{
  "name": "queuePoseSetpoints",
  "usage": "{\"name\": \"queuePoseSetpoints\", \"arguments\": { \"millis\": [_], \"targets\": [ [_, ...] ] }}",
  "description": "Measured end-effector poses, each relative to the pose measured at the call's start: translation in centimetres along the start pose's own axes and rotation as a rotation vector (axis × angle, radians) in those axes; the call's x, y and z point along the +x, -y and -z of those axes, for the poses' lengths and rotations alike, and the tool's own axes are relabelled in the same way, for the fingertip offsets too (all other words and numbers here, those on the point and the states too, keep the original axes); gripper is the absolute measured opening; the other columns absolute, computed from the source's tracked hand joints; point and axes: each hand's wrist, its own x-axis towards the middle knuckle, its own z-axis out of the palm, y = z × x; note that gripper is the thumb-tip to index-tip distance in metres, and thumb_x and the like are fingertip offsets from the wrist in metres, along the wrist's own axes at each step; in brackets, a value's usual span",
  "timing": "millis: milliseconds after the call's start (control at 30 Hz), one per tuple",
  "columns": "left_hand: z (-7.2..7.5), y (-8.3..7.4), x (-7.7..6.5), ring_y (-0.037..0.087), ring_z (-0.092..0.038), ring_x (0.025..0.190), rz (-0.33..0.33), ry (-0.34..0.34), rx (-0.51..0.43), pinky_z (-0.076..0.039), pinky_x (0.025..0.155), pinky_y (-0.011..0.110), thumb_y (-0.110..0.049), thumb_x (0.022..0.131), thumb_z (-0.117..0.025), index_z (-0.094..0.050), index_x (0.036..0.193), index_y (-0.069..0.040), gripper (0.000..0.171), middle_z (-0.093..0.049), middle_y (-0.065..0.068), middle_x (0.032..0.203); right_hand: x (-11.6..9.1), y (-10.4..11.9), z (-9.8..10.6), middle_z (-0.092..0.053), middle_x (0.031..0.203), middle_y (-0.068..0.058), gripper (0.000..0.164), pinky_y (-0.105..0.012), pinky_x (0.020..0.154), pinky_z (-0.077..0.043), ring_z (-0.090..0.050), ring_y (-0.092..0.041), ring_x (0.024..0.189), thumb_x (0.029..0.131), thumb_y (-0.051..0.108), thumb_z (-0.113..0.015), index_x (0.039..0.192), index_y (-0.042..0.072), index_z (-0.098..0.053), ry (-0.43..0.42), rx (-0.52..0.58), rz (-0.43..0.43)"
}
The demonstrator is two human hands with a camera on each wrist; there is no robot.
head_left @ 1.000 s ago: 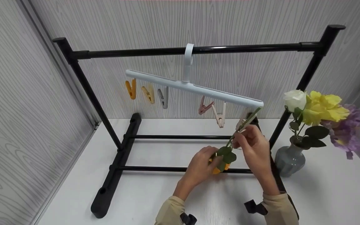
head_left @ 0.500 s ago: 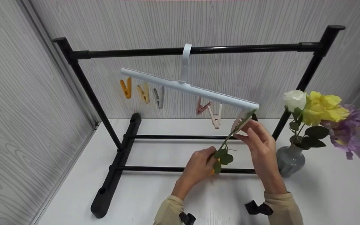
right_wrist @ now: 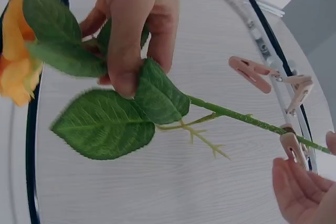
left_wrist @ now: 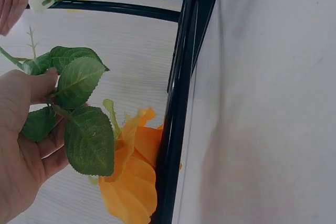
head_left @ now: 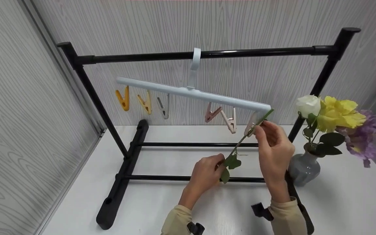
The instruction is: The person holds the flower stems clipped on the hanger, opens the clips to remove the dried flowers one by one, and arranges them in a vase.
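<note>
An orange artificial flower [left_wrist: 131, 177] hangs head down from a green stem [right_wrist: 236, 115] with serrated leaves [left_wrist: 89, 135]. My left hand [head_left: 207, 173] pinches the stem beside the leaves, below the flower head. The stem slants up to a pale pink clothespin [right_wrist: 291, 142] at the low right end of a light blue hanger [head_left: 194, 93]. My right hand [head_left: 276, 150] holds that clothespin between thumb and fingers, with the stem's cut end close by. Whether the clothespin's jaws grip the stem is hard to tell. In the head view my left hand hides nearly all of the flower head.
The hanger hooks over a black rack's top bar [head_left: 256, 53]. Other clothespins hang from it: orange [head_left: 122, 99], yellow [head_left: 146, 103], grey [head_left: 164, 107] and two pink ones. A grey vase [head_left: 305, 166] with white, yellow and purple flowers stands right of the rack.
The hanger's left end has swung left and come lower, its right end nearly unmoved over the last second. My right hand has shifted slightly right around the clothespin; my left hand keeps the stem.
</note>
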Motion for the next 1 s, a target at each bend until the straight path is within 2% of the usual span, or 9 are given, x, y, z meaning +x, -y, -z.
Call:
{"name": "queuePoseSetpoints", "arguments": {
  "millis": [133, 233, 367, 433, 533, 667, 767, 900, 1000],
  "targets": [
    [0.1, -0.1, 0.1, 0.003, -0.045, 0.061, -0.018, -0.016, 0.022, -0.036, 0.054, 0.017, -0.006, 0.096, -0.068, -0.065, 0.081, -0.010, 0.016, -0.062, -0.003, 0.070, 1.9, 0.2, -0.8, -0.074, 0.081, -0.018, 0.028, -0.014, 0.066, -0.047, -0.070, -0.021, 0.069, 0.092, 0.016, -0.082, 0.097, -0.010, -0.071, 0.010, -0.294, 0.038],
    [0.2, -0.1, 0.1, 0.003, -0.044, 0.061, -0.046, -0.012, 0.028, -0.035, 0.054, 0.017, -0.006, 0.096, -0.069, -0.063, 0.080, -0.010, 0.017, -0.060, -0.003, 0.068, 3.1, 0.3, -0.9, -0.071, 0.073, -0.019, 0.037, -0.024, 0.062, -0.044, -0.067, -0.032, 0.063, 0.092, 0.025, -0.082, 0.087, -0.008, -0.068, 0.043, -0.420, 0.024],
    [0.1, -0.1, 0.1, 0.004, -0.045, 0.061, -0.095, -0.017, 0.026, -0.037, 0.055, 0.017, -0.006, 0.096, -0.069, -0.062, 0.079, -0.010, 0.019, -0.060, -0.002, 0.068, 3.9, 0.4, -0.8, -0.069, 0.070, -0.021, 0.038, -0.041, 0.060, -0.043, -0.063, -0.037, 0.061, 0.092, 0.027, -0.080, 0.078, -0.005, -0.065, 0.063, -0.489, 0.000],
    [0.1, 0.0, 0.1, 0.005, -0.046, 0.060, -0.112, -0.033, 0.028, -0.038, 0.055, 0.018, -0.005, 0.095, -0.069, -0.062, 0.079, -0.009, 0.019, -0.060, -0.001, 0.068, 4.2, 0.6, -0.8, -0.069, 0.068, -0.019, 0.035, -0.039, 0.059, -0.042, -0.062, -0.035, 0.059, 0.092, 0.025, -0.078, 0.075, -0.003, -0.065, 0.068, -0.496, -0.006],
    [0.2, 0.1, 0.0, 0.006, -0.050, 0.061, -0.130, -0.055, 0.049, -0.042, 0.056, 0.019, -0.003, 0.095, -0.069, -0.063, 0.080, -0.009, 0.017, -0.061, 0.000, 0.070, 4.4, 0.7, -1.0, -0.062, 0.057, -0.012, 0.033, -0.029, 0.052, -0.036, -0.054, -0.026, 0.050, 0.092, 0.020, -0.074, 0.066, 0.004, -0.062, 0.072, -0.488, -0.002],
    [0.5, 0.3, -0.1, 0.007, -0.053, 0.062, -0.146, -0.062, 0.071, -0.045, 0.058, 0.020, -0.002, 0.095, -0.070, -0.066, 0.082, -0.009, 0.015, -0.064, 0.000, 0.072, 4.6, 0.6, -1.4, -0.046, 0.046, 0.001, 0.042, -0.023, 0.044, -0.024, -0.036, -0.010, 0.042, 0.092, 0.015, -0.069, 0.054, 0.012, -0.053, 0.067, -0.472, 0.027],
    [0.9, 0.3, -0.1, 0.008, -0.053, 0.063, -0.155, -0.049, 0.062, -0.045, 0.059, 0.020, -0.002, 0.094, -0.070, -0.067, 0.083, -0.009, 0.013, -0.065, 0.000, 0.073, 4.5, 0.2, -1.7, -0.043, 0.044, 0.004, 0.045, -0.022, 0.042, -0.021, -0.031, -0.002, 0.040, 0.092, 0.013, -0.068, 0.051, 0.013, -0.051, 0.068, -0.452, 0.046],
    [1.5, 0.3, -0.1, 0.008, -0.055, 0.065, -0.153, -0.022, 0.031, -0.046, 0.061, 0.019, -0.002, 0.093, -0.069, -0.070, 0.087, -0.008, 0.009, -0.067, 0.000, 0.076, 4.3, -0.5, -1.8, -0.058, 0.049, -0.003, 0.037, -0.017, 0.042, -0.027, -0.040, 0.003, 0.040, 0.093, 0.013, -0.072, 0.058, 0.007, -0.064, 0.079, -0.388, 0.016],
    [2.0, 0.4, 0.0, 0.008, -0.056, 0.066, -0.141, -0.016, 0.025, -0.047, 0.061, 0.019, -0.001, 0.094, -0.069, -0.072, 0.089, -0.007, 0.008, -0.067, 0.001, 0.077, 4.2, -0.7, -1.7, -0.071, 0.066, -0.014, 0.025, -0.014, 0.047, -0.045, -0.058, 0.003, 0.047, 0.096, 0.016, -0.075, 0.080, -0.004, -0.074, 0.108, -0.242, -0.098]
  ]
}}
